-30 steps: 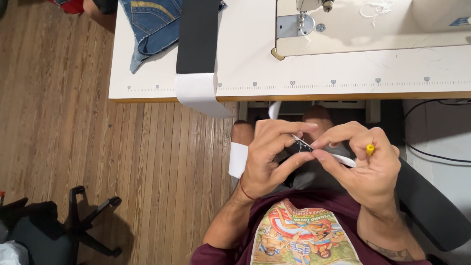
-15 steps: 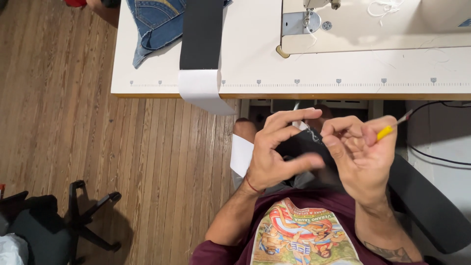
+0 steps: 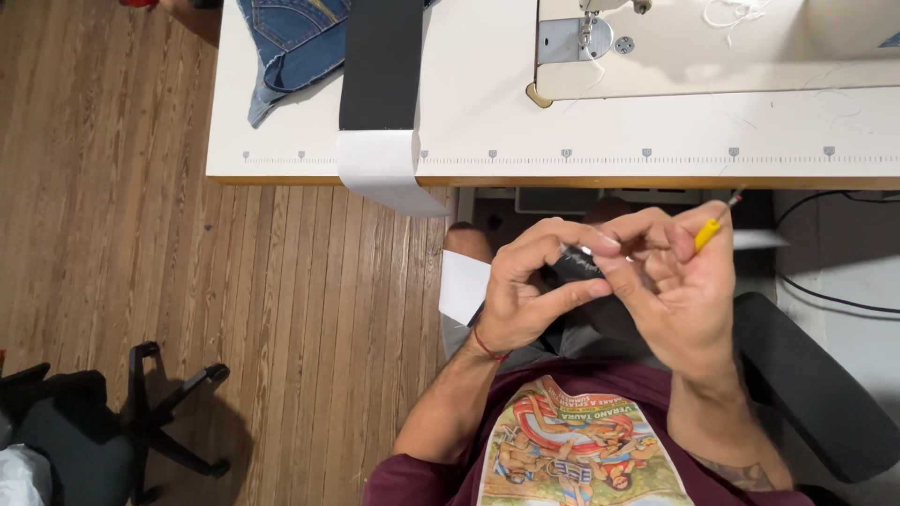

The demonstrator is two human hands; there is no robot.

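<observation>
Over my lap, my left hand (image 3: 525, 286) pinches a fold of black fabric (image 3: 574, 265) between thumb and fingers. My right hand (image 3: 680, 276) meets it from the right, fingertips on the same fold, and also carries a small yellow-handled seam tool (image 3: 708, 230) sticking up past the index finger. A white piece of the strip (image 3: 463, 285) hangs to the left of my left hand. The fabric under my hands is mostly hidden.
A white sewing table (image 3: 487, 103) lies ahead with a sewing machine (image 3: 712, 42) on the right, a black-and-white strip (image 3: 380, 103) draped over its front edge and blue denim (image 3: 295, 47) at the left. An office chair base (image 3: 155, 412) stands on the wooden floor at the lower left.
My left fingers, spread half a second ago, have closed onto the black fabric. My right hand has moved in to meet them, and the yellow tool now points up.
</observation>
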